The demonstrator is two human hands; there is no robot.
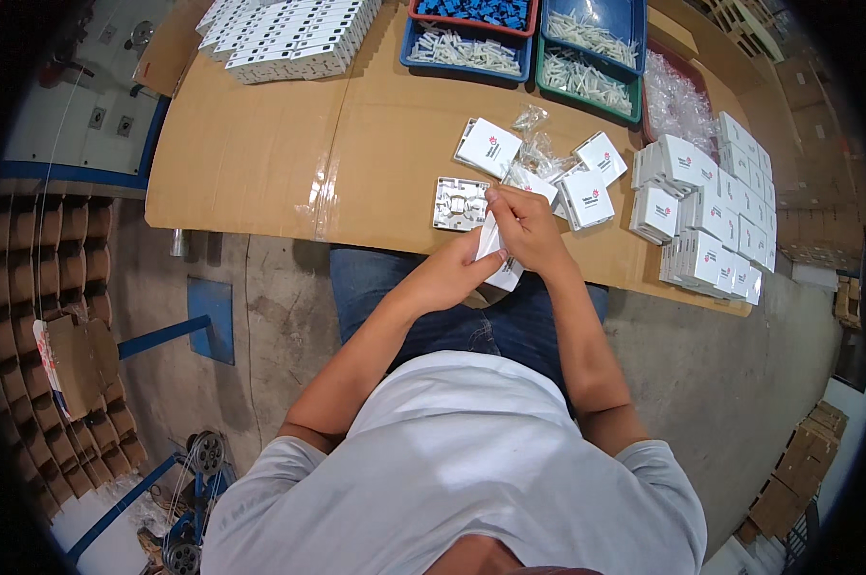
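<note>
Close to my body at the table's near edge, both hands meet on a white plastic cover, held tilted. My left hand grips it from the left, thumb along its lower part. My right hand closes over its upper right side; the fingers behind it are hidden. Another white face with a print shows just under the hands; I cannot tell if it is part of the same piece. An open white plastic box base with moulded inner parts lies by my right fingertips. Beyond it sit several white square boxes and crumpled clear bags.
A cardboard-covered table carries stacked white boxes at right and rows of white units at far left. Blue, green and red trays hold small parts and clear bags. A blue metal arm stands left.
</note>
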